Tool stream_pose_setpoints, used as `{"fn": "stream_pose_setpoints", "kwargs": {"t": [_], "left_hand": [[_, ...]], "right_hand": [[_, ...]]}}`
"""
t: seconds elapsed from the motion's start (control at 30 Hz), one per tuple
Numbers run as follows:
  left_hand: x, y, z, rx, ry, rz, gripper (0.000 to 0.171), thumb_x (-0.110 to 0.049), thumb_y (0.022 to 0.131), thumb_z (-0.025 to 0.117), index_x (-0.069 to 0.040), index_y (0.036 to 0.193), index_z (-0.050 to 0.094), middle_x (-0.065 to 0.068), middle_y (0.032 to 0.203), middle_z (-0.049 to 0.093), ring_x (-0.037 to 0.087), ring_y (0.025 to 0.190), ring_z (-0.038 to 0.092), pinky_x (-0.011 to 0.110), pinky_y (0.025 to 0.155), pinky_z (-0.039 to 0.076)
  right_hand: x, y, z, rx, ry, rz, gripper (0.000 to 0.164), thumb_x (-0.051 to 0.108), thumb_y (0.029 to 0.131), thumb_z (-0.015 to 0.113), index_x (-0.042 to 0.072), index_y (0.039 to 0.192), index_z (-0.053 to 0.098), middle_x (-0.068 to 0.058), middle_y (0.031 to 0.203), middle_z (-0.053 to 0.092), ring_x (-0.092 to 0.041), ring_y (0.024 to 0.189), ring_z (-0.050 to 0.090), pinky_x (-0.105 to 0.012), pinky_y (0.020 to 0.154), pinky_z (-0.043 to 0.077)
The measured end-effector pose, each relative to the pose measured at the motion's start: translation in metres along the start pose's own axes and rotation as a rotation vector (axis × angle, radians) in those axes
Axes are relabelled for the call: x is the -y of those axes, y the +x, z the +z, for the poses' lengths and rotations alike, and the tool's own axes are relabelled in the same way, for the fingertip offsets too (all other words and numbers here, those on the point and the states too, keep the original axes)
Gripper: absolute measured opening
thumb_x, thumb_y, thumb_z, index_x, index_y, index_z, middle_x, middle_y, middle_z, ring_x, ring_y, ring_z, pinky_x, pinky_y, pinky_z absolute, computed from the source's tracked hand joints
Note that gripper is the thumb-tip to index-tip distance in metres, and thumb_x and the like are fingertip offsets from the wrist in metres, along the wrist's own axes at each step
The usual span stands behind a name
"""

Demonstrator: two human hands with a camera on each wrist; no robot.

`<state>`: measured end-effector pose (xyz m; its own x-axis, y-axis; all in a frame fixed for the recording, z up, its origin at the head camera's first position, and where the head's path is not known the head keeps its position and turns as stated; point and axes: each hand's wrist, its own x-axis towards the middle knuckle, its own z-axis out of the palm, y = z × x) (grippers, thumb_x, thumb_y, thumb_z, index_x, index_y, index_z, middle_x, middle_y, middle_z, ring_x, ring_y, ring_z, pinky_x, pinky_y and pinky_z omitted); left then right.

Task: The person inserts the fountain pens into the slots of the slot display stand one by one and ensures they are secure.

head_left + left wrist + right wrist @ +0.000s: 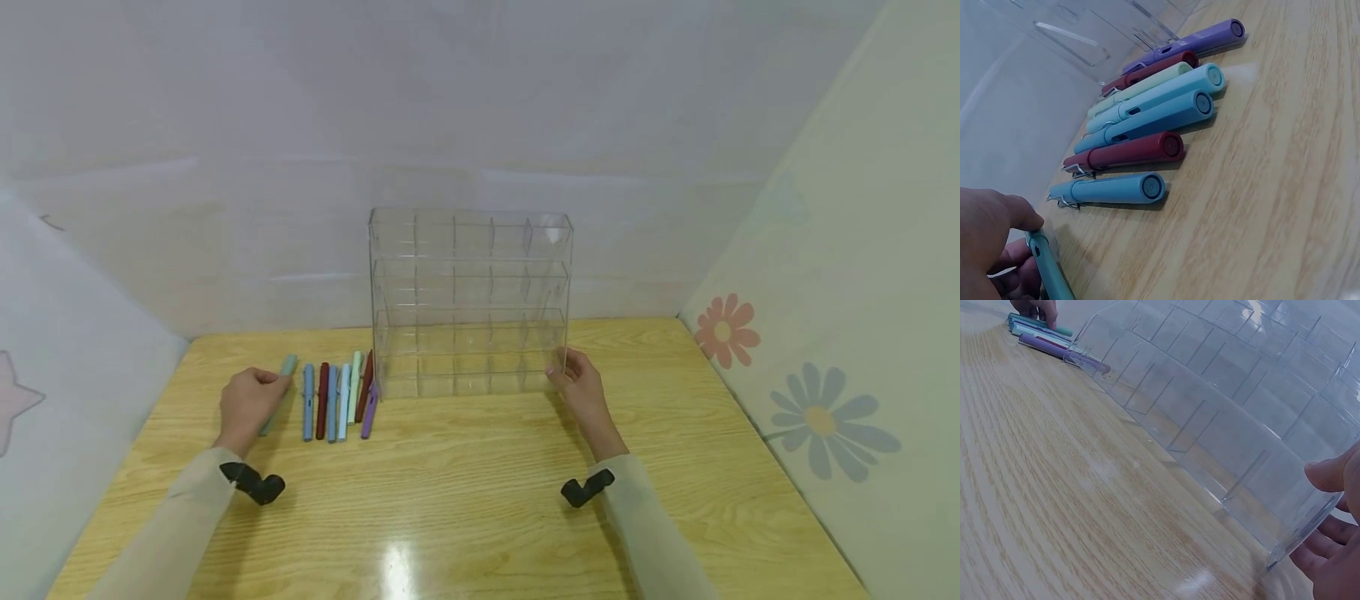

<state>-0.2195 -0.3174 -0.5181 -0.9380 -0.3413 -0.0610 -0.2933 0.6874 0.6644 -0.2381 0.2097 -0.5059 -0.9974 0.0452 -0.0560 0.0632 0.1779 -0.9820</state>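
My left hand (248, 404) pinches a grey-green pen (1052, 270) at the left end of a row of pens, thumb on one side and fingers curled on the other. Beside it lie a blue pen (1113, 189), a dark red pen (1129, 152), another blue one, a light blue pen (344, 402), a pale green pen (356, 387), a second dark red one and a purple pen (1194, 42). On the right, my right hand (583, 393) holds the lower side edge of a clear divided organizer (472, 385), its thumb at the front.
The organizer stands upright on the wooden table (450, 492), with stepped rows of compartments. The purple pen's far end lies against its left corner. A pale sheet (465, 100) closes off the back, and a flower-patterned panel (847, 275) stands on the right.
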Motion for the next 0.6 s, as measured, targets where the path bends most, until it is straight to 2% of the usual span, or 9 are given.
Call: {"fn": "stream_pose_setpoints", "kwargs": {"t": [0.13,0.33,0.6], "left_hand": [[0.004,-0.001,-0.003,0.000,-0.028,-0.007,0.050,-0.040,0.106,0.058,0.006,0.124,0.068,0.030,0.120,0.071,0.031,0.088,0.069,0.028,0.062,0.050],[0.009,-0.005,-0.011,-0.032,-0.072,0.011,0.052,-0.043,0.106,0.060,0.004,0.128,0.068,0.026,0.118,0.072,0.016,0.080,0.064,0.026,0.062,0.052],[-0.001,-0.012,-0.025,-0.007,-0.121,-0.017,0.058,-0.050,0.107,0.056,0.001,0.135,0.062,0.017,0.120,0.067,0.013,0.081,0.061,0.028,0.063,0.054]], "right_hand": [[0.000,0.000,-0.001,0.002,0.001,0.002,0.056,0.015,0.108,0.064,0.002,0.158,0.042,-0.020,0.164,0.045,-0.040,0.156,0.042,-0.056,0.126,0.039],[0.000,0.000,-0.001,0.008,0.002,-0.004,0.057,0.016,0.108,0.065,0.003,0.158,0.042,-0.021,0.164,0.045,-0.040,0.156,0.042,-0.056,0.126,0.040],[0.002,-0.002,-0.002,0.012,0.011,0.002,0.058,0.017,0.108,0.065,0.003,0.159,0.042,-0.021,0.165,0.044,-0.039,0.156,0.042,-0.055,0.126,0.040]]}}
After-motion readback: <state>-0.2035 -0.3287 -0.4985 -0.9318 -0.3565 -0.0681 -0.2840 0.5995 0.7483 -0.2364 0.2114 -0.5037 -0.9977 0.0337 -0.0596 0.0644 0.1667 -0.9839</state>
